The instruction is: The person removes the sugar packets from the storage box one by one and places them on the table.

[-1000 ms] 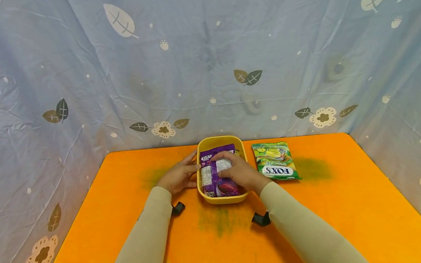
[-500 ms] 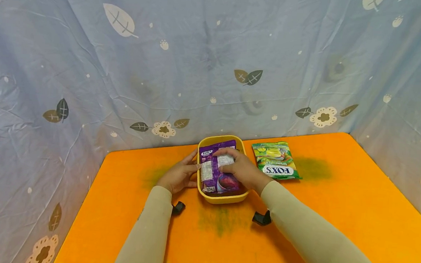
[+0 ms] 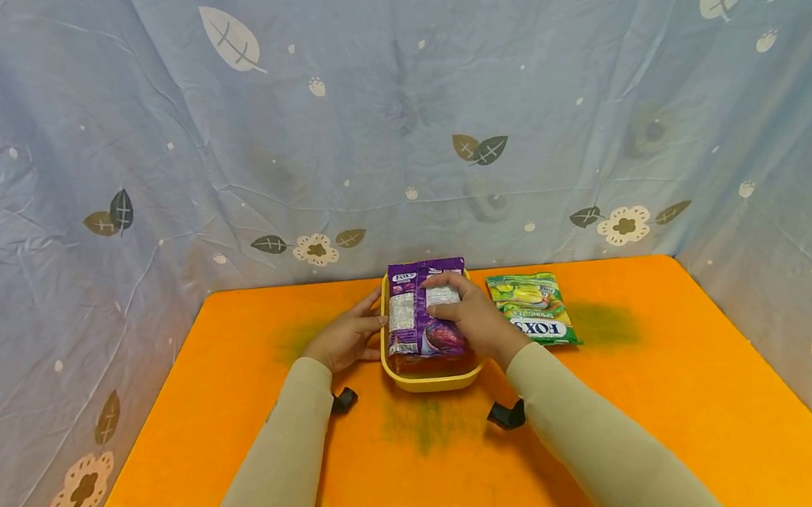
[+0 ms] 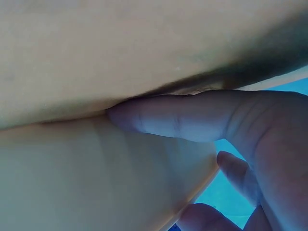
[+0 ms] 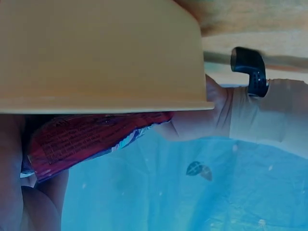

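In the head view a purple Fox's candy bag (image 3: 404,317) is tilted up over the yellow plastic tub (image 3: 431,384), its top edge above the far rim. My right hand (image 3: 476,319) grips its right side; the right wrist view shows the bag (image 5: 91,139) jutting past the rim. More packaging (image 3: 433,365) shows in the tub under it. My left hand (image 3: 345,340) rests against the tub's left wall, fingertips right at the rim. In the left wrist view the thumb (image 4: 173,115) lies straight along the tub wall (image 4: 96,178).
A green Fox's Spring Tea candy bag (image 3: 534,307) lies on the orange table (image 3: 388,475), right of the tub. A patterned blue cloth (image 3: 387,125) hangs close behind the tub. Black wrist fittings (image 3: 505,415) stick out by both forearms.
My right hand has raised the purple candy bag from inside the tub up and away from me, above the far rim. The left hand and tub have stayed nearly in place.
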A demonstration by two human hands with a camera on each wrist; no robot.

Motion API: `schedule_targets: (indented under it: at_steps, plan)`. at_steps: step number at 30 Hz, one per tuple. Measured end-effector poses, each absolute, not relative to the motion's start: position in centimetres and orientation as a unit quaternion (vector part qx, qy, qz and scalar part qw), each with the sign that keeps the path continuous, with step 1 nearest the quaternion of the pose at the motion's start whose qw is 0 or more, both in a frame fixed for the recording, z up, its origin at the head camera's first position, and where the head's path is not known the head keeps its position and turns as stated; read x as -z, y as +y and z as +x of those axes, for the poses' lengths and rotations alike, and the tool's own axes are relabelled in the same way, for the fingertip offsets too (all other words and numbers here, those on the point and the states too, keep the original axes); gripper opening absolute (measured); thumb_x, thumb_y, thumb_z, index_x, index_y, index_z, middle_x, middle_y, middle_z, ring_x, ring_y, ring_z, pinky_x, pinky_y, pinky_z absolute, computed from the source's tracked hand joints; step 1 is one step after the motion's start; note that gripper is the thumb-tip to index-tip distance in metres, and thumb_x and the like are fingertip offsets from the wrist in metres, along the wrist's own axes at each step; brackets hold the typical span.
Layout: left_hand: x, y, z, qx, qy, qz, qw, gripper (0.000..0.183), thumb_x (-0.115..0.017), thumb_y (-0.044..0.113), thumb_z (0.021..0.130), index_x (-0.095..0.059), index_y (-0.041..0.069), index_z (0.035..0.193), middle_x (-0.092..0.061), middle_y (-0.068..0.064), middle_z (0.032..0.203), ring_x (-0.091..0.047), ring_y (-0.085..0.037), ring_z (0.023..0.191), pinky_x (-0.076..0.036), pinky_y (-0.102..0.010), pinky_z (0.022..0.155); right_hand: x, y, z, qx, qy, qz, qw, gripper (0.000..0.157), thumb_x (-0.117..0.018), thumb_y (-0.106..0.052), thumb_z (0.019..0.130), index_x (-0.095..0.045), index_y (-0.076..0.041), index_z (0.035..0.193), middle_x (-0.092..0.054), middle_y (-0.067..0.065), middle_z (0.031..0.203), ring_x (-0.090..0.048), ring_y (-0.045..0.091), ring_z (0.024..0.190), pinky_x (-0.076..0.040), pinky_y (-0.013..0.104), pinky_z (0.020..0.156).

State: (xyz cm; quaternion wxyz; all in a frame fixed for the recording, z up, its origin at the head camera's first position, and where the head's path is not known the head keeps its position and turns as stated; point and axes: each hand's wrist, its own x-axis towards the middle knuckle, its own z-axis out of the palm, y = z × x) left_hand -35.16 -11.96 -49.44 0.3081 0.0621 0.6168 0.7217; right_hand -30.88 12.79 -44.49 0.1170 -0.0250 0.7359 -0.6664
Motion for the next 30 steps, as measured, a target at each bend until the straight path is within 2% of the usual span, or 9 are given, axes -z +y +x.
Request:
schedule_targets:
  at_steps: [4, 11, 16, 21, 27, 30]
  plan:
    - [49.4, -12.0, -35.1, -0.724, 0.614, 0.061, 0.309, 0.068, -0.062, 0.023, 0.093, -0.029, 0.049, 0.146, -0.037, -0.001, 0.147, -0.047, -0.027, 0.124, -0.049, -0.054, 0.084, 44.2, 13.1, -30.9, 0.656, 0.746, -0.031, 0.11, 0.033, -0.067, -0.015, 0.09, -0.063, -0.03, 0.119, -0.04, -0.002, 0.138, -0.051, 0.028, 0.114, -0.048, 0.042, 0.09]
    - [49.4, -12.0, -35.1, -0.725, 0.611, 0.064, 0.312, 0.068, -0.062, 0.023, 0.093, -0.028, 0.049, 0.147, -0.041, -0.002, 0.145, -0.051, -0.028, 0.121, -0.049, -0.053, 0.084, 44.2, 13.7, -31.1, 0.679, 0.724, -0.043, 0.115, 0.032, -0.064, -0.011, 0.092, -0.062, -0.025, 0.12, -0.045, 0.005, 0.131, -0.061, 0.031, 0.1, -0.054, 0.04, 0.079]
    - [49.4, -12.0, -35.0, -0.729, 0.604, 0.071, 0.316, 0.068, -0.059, 0.021, 0.095, -0.026, 0.047, 0.148, -0.041, -0.003, 0.145, -0.052, -0.03, 0.12, -0.049, -0.053, 0.084, 44.2, 14.2, -31.2, 0.686, 0.714, -0.055, 0.129, 0.033, -0.062, -0.009, 0.093, -0.06, -0.022, 0.123, -0.043, 0.008, 0.132, -0.062, 0.033, 0.1, -0.054, 0.042, 0.079]
    - [49.4, -12.0, -35.0, -0.729, 0.604, 0.073, 0.315, 0.066, -0.056, 0.02, 0.097, -0.024, 0.045, 0.149, -0.041, -0.003, 0.144, -0.051, -0.03, 0.12, -0.049, -0.053, 0.085, 44.1, 14.8, -31.4, 0.676, 0.723, -0.048, 0.135, 0.033, -0.062, -0.012, 0.093, -0.06, -0.025, 0.123, -0.044, 0.008, 0.132, -0.062, 0.032, 0.099, -0.054, 0.042, 0.078]
    - [49.5, -12.1, -35.0, -0.729, 0.6, 0.092, 0.316, 0.066, -0.05, 0.016, 0.099, -0.018, 0.041, 0.152, -0.034, -0.009, 0.15, -0.046, -0.035, 0.126, -0.048, -0.053, 0.085, 44.1, 15.8, -31.4, 0.703, 0.696, -0.032, 0.143, 0.033, -0.06, -0.011, 0.095, -0.059, -0.025, 0.124, -0.049, 0.014, 0.128, -0.063, 0.035, 0.099, -0.054, 0.046, 0.077]
    - [49.6, -12.1, -35.0, -0.731, 0.596, 0.095, 0.319, 0.066, -0.049, 0.016, 0.1, -0.016, 0.04, 0.153, -0.03, -0.009, 0.152, -0.043, -0.034, 0.128, -0.048, -0.054, 0.085, 44.1, 16.4, -31.5, 0.693, 0.708, -0.031, 0.131, 0.033, -0.06, -0.012, 0.094, -0.059, -0.025, 0.124, -0.049, 0.012, 0.128, -0.063, 0.034, 0.099, -0.054, 0.044, 0.078]
